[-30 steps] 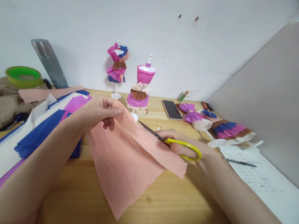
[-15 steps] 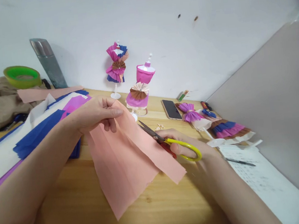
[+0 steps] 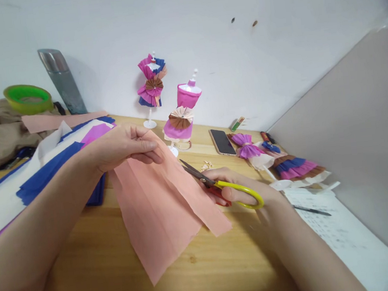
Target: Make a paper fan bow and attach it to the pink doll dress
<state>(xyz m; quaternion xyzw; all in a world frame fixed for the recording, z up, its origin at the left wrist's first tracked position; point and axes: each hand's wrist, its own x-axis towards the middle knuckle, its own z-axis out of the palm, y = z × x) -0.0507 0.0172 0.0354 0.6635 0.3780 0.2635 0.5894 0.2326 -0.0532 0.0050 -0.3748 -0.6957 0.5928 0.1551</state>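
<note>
Pinched between the thumb and fingers of my left hand [image 3: 129, 146] is the top edge of a peach paper sheet [image 3: 155, 206], which hangs down with a folded strip along its right side. My right hand [image 3: 235, 185] is closed on scissors [image 3: 243, 191] with one yellow and one red handle. Their dark blades point up and left, just right of the paper's edge. The blades look close together, and part of the red handle is hidden behind my fingers and the paper.
Two small dress forms [image 3: 154, 84] stand by the wall. Coloured paper sheets [image 3: 53, 173], a bottle [image 3: 64, 83] and green tape [image 3: 27, 99] are left. A phone [image 3: 222, 142], a lying dressed form [image 3: 295, 169] and a written page [image 3: 347, 235] with a pen are right.
The strip's lower end has swung left, away from the scissors. My left fingers have spread forward behind the paper. The scissors have barely shifted.
</note>
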